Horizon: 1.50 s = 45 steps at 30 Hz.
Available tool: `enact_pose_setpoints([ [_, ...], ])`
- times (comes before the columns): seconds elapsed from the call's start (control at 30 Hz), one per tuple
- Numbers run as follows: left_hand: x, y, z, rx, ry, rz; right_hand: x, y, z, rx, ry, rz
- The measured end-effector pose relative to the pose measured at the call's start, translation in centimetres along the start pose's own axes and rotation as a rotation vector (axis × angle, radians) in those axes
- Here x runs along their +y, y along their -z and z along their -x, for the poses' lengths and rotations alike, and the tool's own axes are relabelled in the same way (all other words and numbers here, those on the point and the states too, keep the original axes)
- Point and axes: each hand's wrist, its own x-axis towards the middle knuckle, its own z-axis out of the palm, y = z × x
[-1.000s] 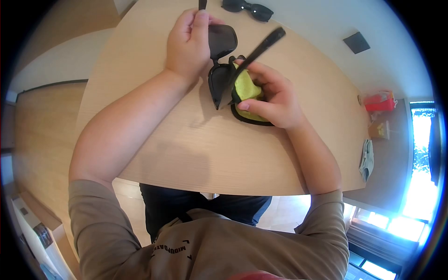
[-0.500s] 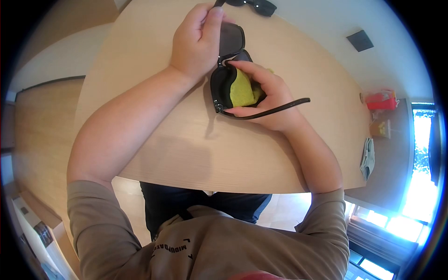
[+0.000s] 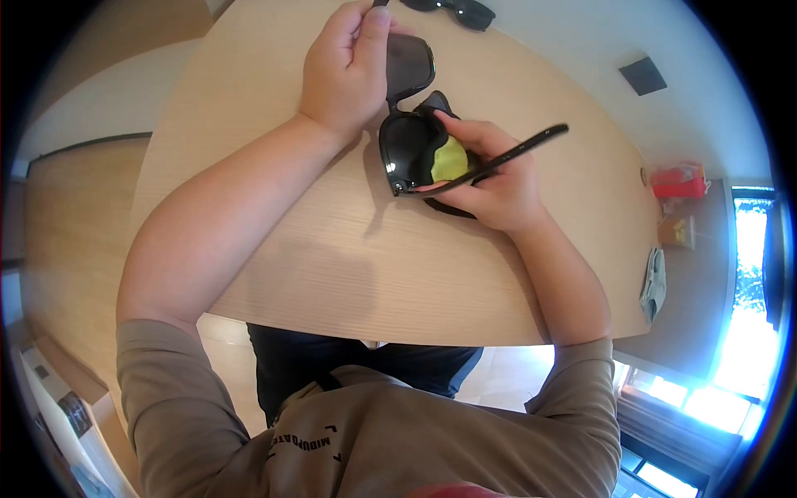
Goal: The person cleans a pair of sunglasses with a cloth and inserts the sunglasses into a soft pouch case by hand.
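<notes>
My left hand (image 3: 353,70) pinches one temple arm of the black sunglasses (image 3: 410,68), whose lenses hang to its right and below. The other temple arm sticks out to the right, over my right hand (image 3: 502,183). That hand is closed around a black case with a yellow-green lining (image 3: 450,160), its opening facing the lower lens. The lower lens overlaps the edge of the case; whether they touch I cannot tell.
A second pair of dark sunglasses (image 3: 465,12) lies at the far edge of the wooden table (image 3: 307,274). On the right are a red item (image 3: 679,180), a small box (image 3: 677,231) and a folded grey-green cloth (image 3: 654,285).
The sunglasses have turned and shifted slightly right, and their free temple arm swung down, then partly back up. My right hand has moved slightly, still holding the case.
</notes>
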Motion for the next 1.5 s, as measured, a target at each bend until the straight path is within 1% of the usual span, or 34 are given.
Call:
enact_pose_setpoints([
  [0.07,0.2,0.1,-0.2,-0.005,0.030,-0.014,0.0,0.6,0.2,0.025,0.038,0.043],
  [0.1,0.3,0.1,-0.2,-0.008,0.045,-0.021,-0.2,0.9,0.2,-0.013,-0.006,0.072],
  [0.2,-0.2,0.2,-0.4,0.040,0.020,0.021,-1.6,1.3,-0.9,-0.053,0.232,0.294],
  [0.3,0.2,0.0,-0.6,0.053,0.130,0.078,-0.8,1.3,-0.6,0.047,0.166,0.107],
  [0.37,0.3,0.1,-0.7,0.051,0.141,0.085,-0.4,1.4,-0.2,0.095,0.134,0.059],
  [0.47,0.5,-0.1,-0.4,-0.008,0.148,0.054,-0.5,0.3,-0.2,0.335,0.071,-0.087],
  [0.5,0.6,-0.1,-0.3,-0.039,0.148,0.035,-0.7,1.0,-0.3,0.239,0.062,0.004],
  [0.6,0.5,0.2,0.0,-0.165,0.025,0.042,-2.2,1.1,-1.4,-0.050,0.249,0.303],
  [0.63,1.2,0.3,0.3,-0.183,0.000,0.050,-2.0,0.8,-1.2,-0.150,0.222,0.339],
  [0.67,1.0,0.2,0.3,-0.190,-0.010,0.039,-1.8,0.6,-1.3,-0.223,0.237,0.458],
  [0.73,0.5,0.1,0.1,-0.206,-0.036,0.013,-1.9,0.7,-1.4,-0.252,0.245,0.479],
  [0.77,-0.5,0.1,0.5,-0.233,0.087,0.160,-2.2,0.8,-1.4,-0.272,0.246,0.470],
  [0.83,-0.9,0.0,0.7,-0.270,0.055,0.176,-2.5,1.1,-1.6,-0.315,0.248,0.454],
  [0.93,-0.9,-0.2,0.6,-0.291,0.072,0.220,-2.5,1.5,-1.8,-0.416,0.296,0.288],
  [1.07,-0.8,-0.3,0.8,-0.294,0.121,0.282,-2.8,1.3,-1.8,-0.409,0.385,0.179],
  [1.17,-0.9,-0.2,0.7,-0.280,0.057,0.234,-2.9,2.0,-1.7,-0.417,0.352,0.248],
  [1.3,-0.3,0.3,0.5,-0.257,0.124,0.262,-2.3,1.4,-1.2,-0.174,0.329,0.510],
  [1.4,-0.5,0.3,0.4,-0.216,0.151,0.262,-2.9,0.7,-1.0,-0.250,0.274,0.449],
  [1.43,-0.5,0.3,0.4,-0.213,0.155,0.253,-3.1,0.6,-1.0,-0.290,0.262,0.337],
  [1.5,-0.7,0.5,0.2,-0.203,0.162,0.248,-2.4,0.9,-1.1,-0.303,0.294,0.186],
])
